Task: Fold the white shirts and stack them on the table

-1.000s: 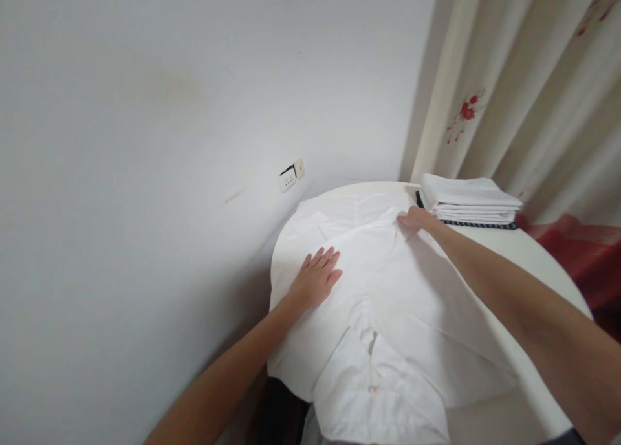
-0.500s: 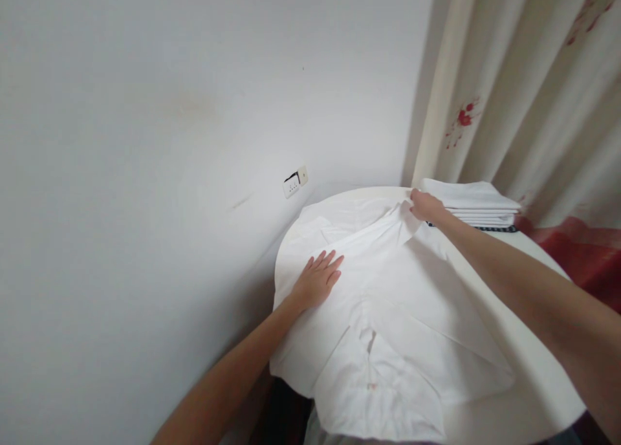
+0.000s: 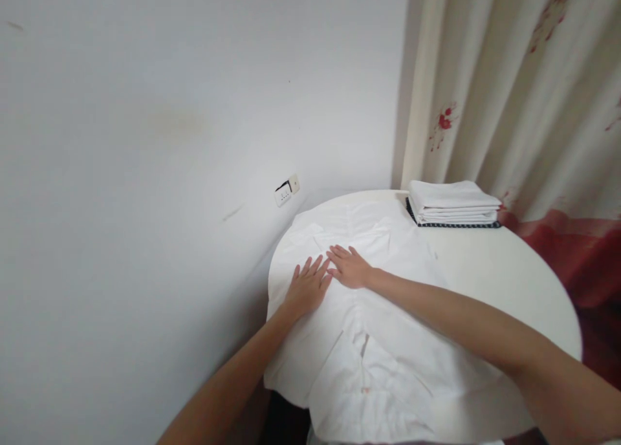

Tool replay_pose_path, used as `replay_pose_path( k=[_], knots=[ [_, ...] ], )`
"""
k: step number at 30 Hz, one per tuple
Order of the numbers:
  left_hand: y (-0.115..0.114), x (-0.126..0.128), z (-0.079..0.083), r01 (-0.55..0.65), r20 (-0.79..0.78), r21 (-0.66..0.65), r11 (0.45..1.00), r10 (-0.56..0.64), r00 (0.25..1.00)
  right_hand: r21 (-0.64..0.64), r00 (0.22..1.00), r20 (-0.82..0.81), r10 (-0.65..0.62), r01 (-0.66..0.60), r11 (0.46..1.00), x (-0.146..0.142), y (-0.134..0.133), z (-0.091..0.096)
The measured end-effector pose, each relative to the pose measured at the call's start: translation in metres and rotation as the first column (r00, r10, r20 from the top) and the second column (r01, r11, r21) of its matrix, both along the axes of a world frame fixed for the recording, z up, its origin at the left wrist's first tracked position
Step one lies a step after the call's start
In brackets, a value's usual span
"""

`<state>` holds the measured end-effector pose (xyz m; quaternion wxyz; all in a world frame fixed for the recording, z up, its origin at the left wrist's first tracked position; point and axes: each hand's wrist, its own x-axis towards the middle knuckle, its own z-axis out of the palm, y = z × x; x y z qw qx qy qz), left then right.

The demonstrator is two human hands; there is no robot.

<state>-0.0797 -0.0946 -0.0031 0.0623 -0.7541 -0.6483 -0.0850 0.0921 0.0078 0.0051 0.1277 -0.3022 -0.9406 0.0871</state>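
Note:
A white garment [image 3: 388, 341], which looks like trousers with a fly opening near me, lies spread over a round white table. Its near end hangs over the front edge. My left hand [image 3: 308, 288] rests flat on the cloth, left of the middle, with fingers spread. Beside it, my right hand [image 3: 350, 267] is laid palm down on the same cloth, fingers apart. The fingertips of both hands nearly meet. Neither hand grips the fabric. My right forearm crosses over part of the garment.
On the far right of the round table [image 3: 509, 270], folded white cloths [image 3: 453, 199] are stacked on a dark-edged mat [image 3: 458, 225]. A wall [image 3: 145, 206] with a socket [image 3: 283, 195] borders the left side. A curtain [image 3: 466, 108] hangs behind the stack.
My right hand has let go of the garment's raised far edge and moved left, down onto the cloth beside my left hand. That edge now lies flat. The view has shifted slightly.

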Motion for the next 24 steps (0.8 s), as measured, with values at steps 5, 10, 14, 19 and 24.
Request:
replay_pose_path(
  k=[5,10,14,19,24],
  knots=[
    [-0.007,-0.027,0.000,-0.021,-0.049,-0.051,0.999,0.018,0.999,-0.035,0.986,0.054,-0.159,0.161,0.986,0.037,0.044,-0.009],
    [-0.017,-0.060,0.002,-0.093,-0.078,-0.068,0.993,0.088,0.993,0.049,0.882,0.126,-0.453,0.451,0.891,0.122,0.098,-0.011],
    [-0.025,-0.076,0.004,-0.150,-0.019,-0.084,0.985,0.149,0.989,0.064,0.854,0.138,-0.501,0.497,0.865,0.153,0.102,-0.010],
    [-0.056,-0.063,0.019,0.005,0.066,-0.110,0.994,0.002,0.998,0.072,0.873,0.076,-0.482,0.477,0.876,0.154,0.054,-0.004],
    [-0.116,-0.027,0.042,0.491,0.247,-0.275,0.827,-0.432,0.867,-0.063,0.997,-0.039,-0.071,0.069,0.996,0.168,-0.054,0.017]
  ],
)
